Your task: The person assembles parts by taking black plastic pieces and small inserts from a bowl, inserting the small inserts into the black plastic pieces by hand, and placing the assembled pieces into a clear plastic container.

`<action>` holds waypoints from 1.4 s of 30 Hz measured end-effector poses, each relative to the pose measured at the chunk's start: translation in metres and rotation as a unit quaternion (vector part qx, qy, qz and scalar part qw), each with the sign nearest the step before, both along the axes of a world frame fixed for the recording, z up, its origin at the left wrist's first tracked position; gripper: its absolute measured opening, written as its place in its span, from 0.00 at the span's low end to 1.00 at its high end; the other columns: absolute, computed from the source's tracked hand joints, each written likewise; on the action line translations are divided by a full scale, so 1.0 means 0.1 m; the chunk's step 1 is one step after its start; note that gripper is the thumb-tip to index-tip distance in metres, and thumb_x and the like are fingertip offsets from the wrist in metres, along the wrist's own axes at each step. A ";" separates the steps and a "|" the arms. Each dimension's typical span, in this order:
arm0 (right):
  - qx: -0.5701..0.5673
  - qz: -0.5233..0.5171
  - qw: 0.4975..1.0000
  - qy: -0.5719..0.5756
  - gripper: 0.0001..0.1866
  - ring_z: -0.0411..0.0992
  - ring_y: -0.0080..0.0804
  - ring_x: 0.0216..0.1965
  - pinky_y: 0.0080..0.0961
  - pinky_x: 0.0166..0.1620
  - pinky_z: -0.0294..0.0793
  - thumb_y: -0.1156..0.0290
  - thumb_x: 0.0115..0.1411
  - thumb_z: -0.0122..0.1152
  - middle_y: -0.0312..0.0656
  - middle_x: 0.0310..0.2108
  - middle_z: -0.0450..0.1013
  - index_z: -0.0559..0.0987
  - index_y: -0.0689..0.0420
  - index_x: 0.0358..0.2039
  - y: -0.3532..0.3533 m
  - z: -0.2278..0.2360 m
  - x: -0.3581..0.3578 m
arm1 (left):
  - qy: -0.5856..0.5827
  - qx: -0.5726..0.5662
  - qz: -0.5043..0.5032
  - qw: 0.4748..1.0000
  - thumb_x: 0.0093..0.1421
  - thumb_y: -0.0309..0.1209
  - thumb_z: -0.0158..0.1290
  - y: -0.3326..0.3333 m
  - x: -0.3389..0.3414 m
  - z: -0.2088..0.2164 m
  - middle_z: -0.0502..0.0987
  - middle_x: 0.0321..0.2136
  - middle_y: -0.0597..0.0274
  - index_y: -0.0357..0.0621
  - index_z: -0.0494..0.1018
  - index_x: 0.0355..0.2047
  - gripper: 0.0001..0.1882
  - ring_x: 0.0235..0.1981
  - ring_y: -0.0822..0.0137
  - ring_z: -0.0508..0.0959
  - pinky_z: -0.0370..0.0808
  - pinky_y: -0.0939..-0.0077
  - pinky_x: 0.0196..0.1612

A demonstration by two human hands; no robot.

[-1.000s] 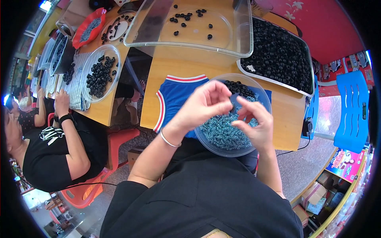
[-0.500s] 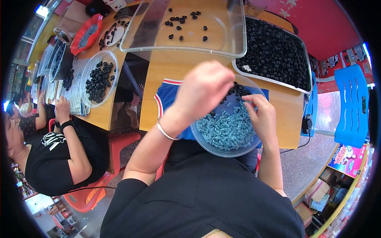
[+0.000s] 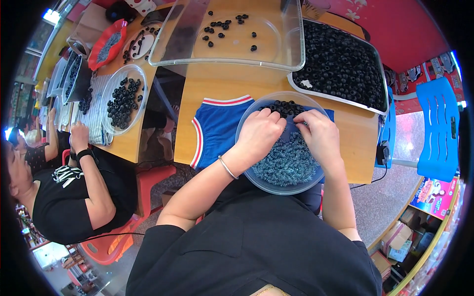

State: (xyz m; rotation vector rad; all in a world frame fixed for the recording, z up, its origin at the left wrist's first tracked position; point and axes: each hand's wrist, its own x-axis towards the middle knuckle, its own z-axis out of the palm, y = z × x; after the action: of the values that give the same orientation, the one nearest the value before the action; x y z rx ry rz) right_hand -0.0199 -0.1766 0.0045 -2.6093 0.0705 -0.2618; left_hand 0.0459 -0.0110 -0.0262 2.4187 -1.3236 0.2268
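A round clear plastic bowl (image 3: 245,170) stands on the near edge of the table, over a blue cloth. Small, shiny coil springs (image 3: 286,163) heap its near side, and round black plastic beads (image 3: 284,107) lie at its far side. My left hand (image 3: 261,130) is over the left of the bowl, fingers curled in a pinch beside the black beads. Opposite it, my right hand (image 3: 318,134) hangs above the springs with thumb and fingers together. Whatever the fingertips hold is too small or hidden to make out.
Blue cloth with red-and-white trim (image 3: 219,128) lies left of the bowl. A big clear bin (image 3: 227,63) with some black parts stands behind. At the back right is a white tray (image 3: 340,101) full of black beads. A co-worker (image 3: 69,192) sits on the left.
My left hand has come down from above the bowl to its black beads. My right hand has shifted slightly, closer to the left one.
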 end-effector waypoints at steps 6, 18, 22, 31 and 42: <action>0.035 0.089 0.995 -0.016 0.05 0.75 0.39 0.31 0.31 0.33 0.74 0.73 0.51 0.63 0.41 0.30 0.75 0.79 0.56 0.29 0.05 -0.05 -0.03 | 0.231 -0.187 0.044 0.954 0.51 0.21 0.55 0.15 0.05 0.18 0.73 0.26 0.61 0.42 0.76 0.31 0.06 0.29 0.64 0.76 0.74 0.75 0.34; -0.113 0.095 0.987 0.064 0.05 0.75 0.37 0.31 0.33 0.31 0.75 0.72 0.47 0.62 0.40 0.25 0.72 0.75 0.54 0.26 0.43 -0.11 0.05 | 0.729 -0.473 0.003 0.495 0.64 0.25 0.49 0.50 -0.08 0.16 0.77 0.37 0.59 0.36 0.72 0.44 0.09 0.37 0.71 0.79 0.76 0.80 0.43; -0.051 0.072 0.995 0.047 0.06 0.75 0.40 0.31 0.35 0.33 0.76 0.74 0.45 0.61 0.42 0.26 0.73 0.77 0.55 0.27 0.40 -0.09 0.05 | 0.764 -0.488 -0.011 0.421 0.64 0.25 0.49 0.52 -0.11 0.12 0.77 0.37 0.58 0.36 0.72 0.44 0.10 0.37 0.70 0.79 0.77 0.81 0.42; 0.020 0.093 0.994 0.053 0.07 0.75 0.44 0.30 0.37 0.34 0.76 0.78 0.45 0.59 0.45 0.28 0.73 0.79 0.57 0.29 0.28 -0.16 0.06 | 0.759 -0.502 -0.006 0.415 0.62 0.25 0.52 0.48 -0.11 0.04 0.77 0.37 0.59 0.37 0.72 0.44 0.10 0.37 0.69 0.79 0.77 0.80 0.42; 0.277 0.056 0.957 -0.065 0.09 0.75 0.26 0.31 0.20 0.35 0.74 0.86 0.49 0.57 0.40 0.30 0.75 0.78 0.62 0.32 0.33 0.26 -0.03 | 0.755 -0.485 -0.011 0.440 0.62 0.25 0.52 0.39 -0.18 -0.01 0.76 0.42 0.59 0.37 0.72 0.44 0.10 0.41 0.69 0.77 0.75 0.77 0.47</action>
State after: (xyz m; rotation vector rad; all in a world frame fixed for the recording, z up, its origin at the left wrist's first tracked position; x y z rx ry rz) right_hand -0.0229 -0.1441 0.0302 -2.0249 -0.0459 -0.3195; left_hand 0.0282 0.0281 -0.0273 0.7224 -0.0764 -0.8141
